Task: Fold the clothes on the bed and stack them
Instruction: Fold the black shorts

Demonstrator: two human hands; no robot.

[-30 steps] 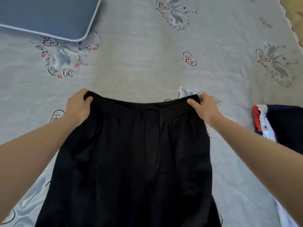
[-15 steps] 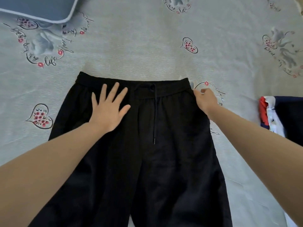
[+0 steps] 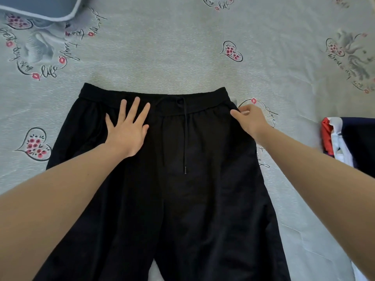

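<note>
Black drawstring trousers (image 3: 182,199) lie spread flat on the bed, waistband at the far end, legs running off the bottom of the view. My left hand (image 3: 128,128) lies flat with spread fingers on the left side just below the waistband. My right hand (image 3: 250,118) is at the right edge of the waistband, its fingers curled and pinching the fabric at the side seam. A drawstring (image 3: 185,138) hangs down the middle.
The bed sheet (image 3: 162,47) is pale grey with heart and script prints. A blue pillow (image 3: 40,7) sits at the top left corner. Clothes in navy, white and red (image 3: 349,142) lie at the right edge.
A second ago both hands held the waistband corners in the air. The trousers now lie flat; my left hand has let go and presses flat on them, my right hand stays at the right edge.
</note>
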